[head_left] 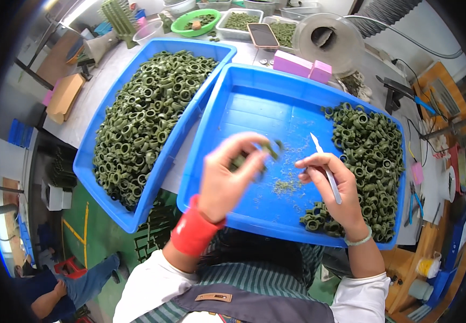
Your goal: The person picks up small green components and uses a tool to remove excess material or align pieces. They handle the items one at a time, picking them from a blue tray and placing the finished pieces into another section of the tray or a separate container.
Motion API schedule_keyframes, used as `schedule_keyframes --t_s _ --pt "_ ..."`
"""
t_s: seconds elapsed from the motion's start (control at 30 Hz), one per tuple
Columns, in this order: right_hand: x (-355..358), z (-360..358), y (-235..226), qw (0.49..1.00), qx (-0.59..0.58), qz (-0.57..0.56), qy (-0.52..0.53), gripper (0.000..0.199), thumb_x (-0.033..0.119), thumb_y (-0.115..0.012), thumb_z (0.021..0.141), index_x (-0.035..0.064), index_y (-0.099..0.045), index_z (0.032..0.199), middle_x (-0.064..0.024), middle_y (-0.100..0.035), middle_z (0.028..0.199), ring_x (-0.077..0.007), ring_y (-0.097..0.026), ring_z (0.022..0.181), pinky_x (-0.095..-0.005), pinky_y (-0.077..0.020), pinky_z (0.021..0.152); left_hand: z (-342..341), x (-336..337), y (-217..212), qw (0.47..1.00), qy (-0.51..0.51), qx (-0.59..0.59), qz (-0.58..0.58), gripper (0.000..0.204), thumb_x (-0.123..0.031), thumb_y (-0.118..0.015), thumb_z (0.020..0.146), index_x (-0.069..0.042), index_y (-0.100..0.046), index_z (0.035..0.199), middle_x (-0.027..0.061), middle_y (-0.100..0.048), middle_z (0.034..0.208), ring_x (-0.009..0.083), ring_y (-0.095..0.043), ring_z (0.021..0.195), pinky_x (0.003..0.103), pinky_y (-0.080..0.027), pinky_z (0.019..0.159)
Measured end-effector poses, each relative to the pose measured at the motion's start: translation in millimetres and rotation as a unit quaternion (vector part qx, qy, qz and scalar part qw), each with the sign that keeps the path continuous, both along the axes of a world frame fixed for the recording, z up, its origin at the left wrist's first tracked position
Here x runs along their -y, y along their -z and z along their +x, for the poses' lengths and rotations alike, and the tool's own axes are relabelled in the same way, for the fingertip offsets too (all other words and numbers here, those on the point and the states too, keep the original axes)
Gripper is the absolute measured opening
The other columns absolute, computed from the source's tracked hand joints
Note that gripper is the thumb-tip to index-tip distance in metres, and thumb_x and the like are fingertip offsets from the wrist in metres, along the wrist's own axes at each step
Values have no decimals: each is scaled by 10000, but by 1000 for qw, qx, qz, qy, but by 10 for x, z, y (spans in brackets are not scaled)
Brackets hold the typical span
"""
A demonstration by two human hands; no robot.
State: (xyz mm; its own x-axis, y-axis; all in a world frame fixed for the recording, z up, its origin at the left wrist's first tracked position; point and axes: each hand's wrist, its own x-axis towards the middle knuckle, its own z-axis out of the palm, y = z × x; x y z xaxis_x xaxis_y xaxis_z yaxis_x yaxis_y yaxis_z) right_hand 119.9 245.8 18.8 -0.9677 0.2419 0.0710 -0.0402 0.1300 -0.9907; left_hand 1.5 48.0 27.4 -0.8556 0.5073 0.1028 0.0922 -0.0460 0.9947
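Observation:
My left hand [225, 175], with a red band at the wrist, is closed around a few dark green rings [270, 148] above the right-hand blue tray [206, 180]. Motion blurs its fingers and the rings. My right hand [336, 185] grips a slim silver craft knife [332, 184], its pointed blade up and away from me. Small green shavings [286, 187] are scattered on the tray floor between and below my hands. Along the tray's right side lies a heap of green rings [370, 167], close to my right hand.
A second blue tray [82, 156], heaped with green rings [147, 124], stands to the left. Behind are a green basin [176, 28], clear tubs [222, 27], a phone [263, 35], pink blocks [292, 63] and a round duct opening [324, 37]. Pliers [414, 202] lie at the right.

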Motion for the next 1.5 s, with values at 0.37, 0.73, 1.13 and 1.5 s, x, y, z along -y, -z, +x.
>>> schedule_keyframes --t_s 0.37,0.73,1.13,1.5 --pt "-429 95 -104 945 49 288 -146 130 65 -710 847 44 -625 943 -102 -665 860 -257 -636 831 -369 -503 753 -1103 876 -41 811 -223 -435 -321 330 -171 -735 891 -61 -687 1199 157 -648 1207 312 -596 1159 408 -430 1047" --pt "-323 319 96 834 62 518 -181 157 38 -651 723 109 -523 778 -75 -581 719 -328 -511 746 -421 -384 710 -16 26 156 961 99 -238 -102 209 -86 -730 874 -43 -714 1077 134 -675 1135 286 -639 1094 384 -497 966" --pt "-145 56 -223 995 33 32 -89 220 -11 -704 872 31 -525 994 -57 -624 1049 -110 -556 920 -282 -488 804 356 -73 336 965 219 146 15 408 -54 -575 1011 21 -483 1401 147 -597 1305 234 -596 1223 362 -548 980" --pt "-130 67 -35 997 -18 -3 -75 250 -24 -717 881 27 -541 1052 -88 -627 1090 -133 -617 983 -297 -526 879 331 -114 233 946 159 267 89 307 -83 -627 995 35 -605 1278 119 -686 1165 171 -674 1046 320 -577 909"
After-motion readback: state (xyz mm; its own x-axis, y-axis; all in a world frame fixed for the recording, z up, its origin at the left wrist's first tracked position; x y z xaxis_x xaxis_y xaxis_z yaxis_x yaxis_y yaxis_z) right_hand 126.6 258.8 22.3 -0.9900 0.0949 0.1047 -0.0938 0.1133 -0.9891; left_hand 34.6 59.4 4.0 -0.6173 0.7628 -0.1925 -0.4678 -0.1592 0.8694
